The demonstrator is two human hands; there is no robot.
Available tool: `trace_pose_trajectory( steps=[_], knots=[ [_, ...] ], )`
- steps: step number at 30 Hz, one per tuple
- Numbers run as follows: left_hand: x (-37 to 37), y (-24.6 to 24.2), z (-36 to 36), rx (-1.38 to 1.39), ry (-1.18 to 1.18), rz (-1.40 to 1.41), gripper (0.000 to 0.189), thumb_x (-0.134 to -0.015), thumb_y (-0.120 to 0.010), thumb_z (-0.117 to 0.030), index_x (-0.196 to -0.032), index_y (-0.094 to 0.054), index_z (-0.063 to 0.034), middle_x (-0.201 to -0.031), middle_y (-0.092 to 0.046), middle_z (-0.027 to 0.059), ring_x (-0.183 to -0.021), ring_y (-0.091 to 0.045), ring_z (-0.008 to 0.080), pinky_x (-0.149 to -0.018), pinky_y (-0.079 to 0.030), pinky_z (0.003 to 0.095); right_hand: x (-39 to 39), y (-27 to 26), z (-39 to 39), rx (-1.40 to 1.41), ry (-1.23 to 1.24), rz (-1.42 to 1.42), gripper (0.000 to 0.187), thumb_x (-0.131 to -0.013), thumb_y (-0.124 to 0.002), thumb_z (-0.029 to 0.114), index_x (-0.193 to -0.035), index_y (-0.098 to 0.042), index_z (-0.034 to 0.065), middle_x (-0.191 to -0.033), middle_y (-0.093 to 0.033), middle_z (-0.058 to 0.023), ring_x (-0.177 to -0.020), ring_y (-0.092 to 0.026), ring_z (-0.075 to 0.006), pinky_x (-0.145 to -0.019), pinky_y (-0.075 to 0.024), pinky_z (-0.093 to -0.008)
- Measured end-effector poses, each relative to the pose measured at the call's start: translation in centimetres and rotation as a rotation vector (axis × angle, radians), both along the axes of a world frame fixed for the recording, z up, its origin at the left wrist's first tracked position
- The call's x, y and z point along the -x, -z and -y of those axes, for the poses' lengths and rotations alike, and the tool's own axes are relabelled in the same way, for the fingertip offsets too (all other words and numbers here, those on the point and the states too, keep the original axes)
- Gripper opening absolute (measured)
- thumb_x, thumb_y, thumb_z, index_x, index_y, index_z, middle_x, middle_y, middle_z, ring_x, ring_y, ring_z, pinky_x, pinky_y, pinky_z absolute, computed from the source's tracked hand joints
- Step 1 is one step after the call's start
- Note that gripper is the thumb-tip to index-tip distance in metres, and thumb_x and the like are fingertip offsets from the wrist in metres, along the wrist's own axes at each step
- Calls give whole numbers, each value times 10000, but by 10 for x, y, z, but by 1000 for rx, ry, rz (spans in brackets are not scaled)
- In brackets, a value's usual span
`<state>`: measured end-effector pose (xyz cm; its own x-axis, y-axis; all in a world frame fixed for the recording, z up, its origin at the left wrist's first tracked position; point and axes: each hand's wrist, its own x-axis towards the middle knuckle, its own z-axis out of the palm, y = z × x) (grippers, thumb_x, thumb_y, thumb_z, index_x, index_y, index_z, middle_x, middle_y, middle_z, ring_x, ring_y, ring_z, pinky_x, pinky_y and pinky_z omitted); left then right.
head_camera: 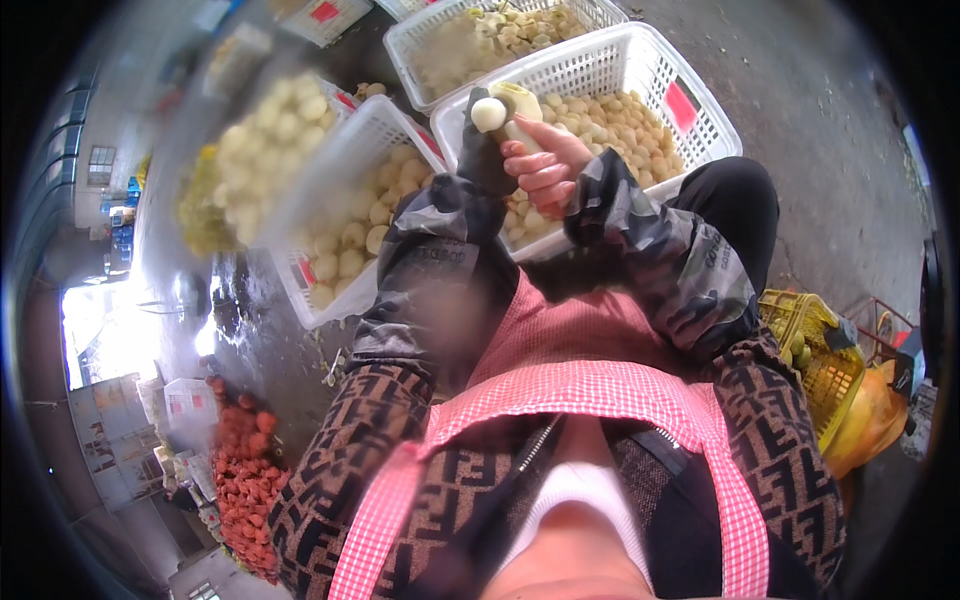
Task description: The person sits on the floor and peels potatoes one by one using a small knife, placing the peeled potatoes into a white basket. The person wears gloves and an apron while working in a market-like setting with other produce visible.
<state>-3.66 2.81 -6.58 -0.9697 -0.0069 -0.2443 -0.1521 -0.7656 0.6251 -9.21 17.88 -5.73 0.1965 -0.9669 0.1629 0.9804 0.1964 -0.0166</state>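
Observation:
My left hand (pixel 484 154), in a dark glove, holds a small, pale, round piece of produce (pixel 489 115) over the near crate. My bare right hand (pixel 551 165) is closed around a pale handle (pixel 527 137), which reaches toward that piece; its working end is hidden. Just beyond my fingers sits a pale, hollow, cup-like piece (pixel 517 99), and I cannot tell what bears it. Below both hands is a white plastic crate (pixel 709 146) with a layer of small, pale, round produce (pixel 615 127).
Another white crate (pixel 304 311) on the left holds larger pale balls (pixel 349 262). Behind, a crate (pixel 409 67) contains pale scraps (pixel 525 30). Red mesh sacks (pixel 244 480) lie lower left. At right stand a yellow basket (pixel 832 382) and an orange bag (pixel 874 416).

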Motion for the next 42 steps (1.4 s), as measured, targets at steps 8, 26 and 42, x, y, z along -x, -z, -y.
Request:
trace_pose_trajectory(
  steps=[8,26,42],
  knots=[
    [17,7,18,29,-530,108,445,-853,-692,-428,-1125,-541,-111,-986,-621,82,-930,-629,250,-766,-564,449,3,-15,-7,-855,883,-1864,374,-972,-499,411,-929,-584,49,-632,-466,17,-471,-435,-80,-404,-362,-254],
    [6,0,-17,269,-510,-221,216,-902,-668,-165,-1067,-567,-70,-908,-607,55,-761,-618,159,-583,-520,254,-19,-20,-1,-862,606,-1215,426,-999,-436,410,-717,-468,93,-558,-411,15,-375,-327,-102,-336,-258,-282],
    [-2,-8,-11,157,-330,-64,605,-905,-502,-593,-1221,-531,-77,-931,-627,73,-733,-603,169,-562,-530,280,-18,-2,9,150,-41,110,397,-1009,-416,444,-877,-493,77,-594,-361,50,-408,-282,-30,-317,-218,-185]
  ],
)
